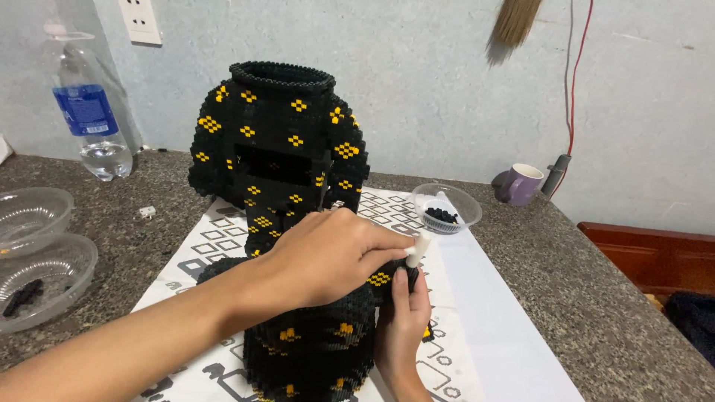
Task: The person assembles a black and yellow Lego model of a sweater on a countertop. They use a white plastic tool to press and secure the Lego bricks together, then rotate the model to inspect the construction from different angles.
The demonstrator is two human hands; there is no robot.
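Note:
A tall black brick-built model (283, 141) with yellow diamond patterns stands on a printed paper sheet (484, 313). In front of it is a second, rounder black and yellow brick section (313, 350). My left hand (328, 257) reaches across the top of this section, and its fingertips pinch a short white tool (421, 244). My right hand (402, 335) comes up from below and grips the section's right side, thumb pressed on the black bricks just under the tool.
A small clear bowl of black bricks (447, 205) sits behind the hands on the right. Two clear bowls (33, 212) (45, 279) lie at the left edge, a water bottle (89, 119) stands at the back left, and a purple mug (520, 184) stands by the wall. The stone counter (596, 298) ends at the right.

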